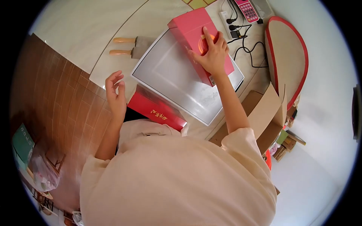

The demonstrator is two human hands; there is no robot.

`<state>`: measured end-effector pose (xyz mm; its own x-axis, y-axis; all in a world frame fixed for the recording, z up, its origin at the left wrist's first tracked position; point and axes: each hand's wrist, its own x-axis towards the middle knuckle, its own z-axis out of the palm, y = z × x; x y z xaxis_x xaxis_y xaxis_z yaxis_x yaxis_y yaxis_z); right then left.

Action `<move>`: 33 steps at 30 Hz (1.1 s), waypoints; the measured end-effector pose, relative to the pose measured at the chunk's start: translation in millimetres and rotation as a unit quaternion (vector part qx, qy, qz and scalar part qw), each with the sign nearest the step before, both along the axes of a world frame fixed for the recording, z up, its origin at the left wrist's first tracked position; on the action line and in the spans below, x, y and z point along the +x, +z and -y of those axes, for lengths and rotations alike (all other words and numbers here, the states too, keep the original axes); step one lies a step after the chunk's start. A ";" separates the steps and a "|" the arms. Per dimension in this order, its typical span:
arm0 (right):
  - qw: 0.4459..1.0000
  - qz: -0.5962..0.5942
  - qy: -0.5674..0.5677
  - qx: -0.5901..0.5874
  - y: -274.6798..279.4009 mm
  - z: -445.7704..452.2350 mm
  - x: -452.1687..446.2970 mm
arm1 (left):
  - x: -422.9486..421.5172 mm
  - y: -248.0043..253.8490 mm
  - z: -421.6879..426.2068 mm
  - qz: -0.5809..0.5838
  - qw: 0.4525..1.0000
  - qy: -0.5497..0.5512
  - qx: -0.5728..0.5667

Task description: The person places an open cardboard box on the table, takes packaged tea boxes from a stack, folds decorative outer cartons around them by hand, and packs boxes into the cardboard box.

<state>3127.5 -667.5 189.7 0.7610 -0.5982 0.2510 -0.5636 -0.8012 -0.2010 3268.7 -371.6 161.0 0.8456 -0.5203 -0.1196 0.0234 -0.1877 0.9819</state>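
Note:
My right hand (213,54) rests with spread fingers on the top face of a pink-red box (188,28), which lies across the right part of a grey, white-rimmed flat surface (166,62). To the left, my left hand (116,90) is raised beside the table's edge, fingers apart and slightly curled, holding nothing. A darker red box with gold lettering (151,109) lies between the grey surface and my body. Two scrapers with wooden handles (121,52) lie left of the grey surface, their blades partly hidden under its edge.
A power strip (226,24) with black cables and a pink calculator (248,11) are at the back right. An open cardboard box (260,113) stands at the right, near a red-rimmed beige oval object (288,56). Wooden flooring (71,90) lies left of the table.

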 end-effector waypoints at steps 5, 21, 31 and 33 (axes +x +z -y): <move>1.000 -0.007 -0.010 -0.005 -0.2 -12.1 -8.6 | -1.5 11.1 -10.4 -0.009 1.000 -0.006 -0.002; 0.986 -0.100 -0.091 0.100 37.8 -179.8 -142.7 | -21.2 19.6 -17.0 -0.076 0.988 -0.095 -0.092; 0.370 0.459 -0.140 0.796 77.0 -185.0 -183.0 | -40.0 37.2 3.3 -0.102 0.968 -0.194 -0.127; 0.315 0.498 -0.086 0.803 66.8 -182.3 -167.6 | -54.8 58.1 10.9 -0.149 0.947 -0.257 -0.124</move>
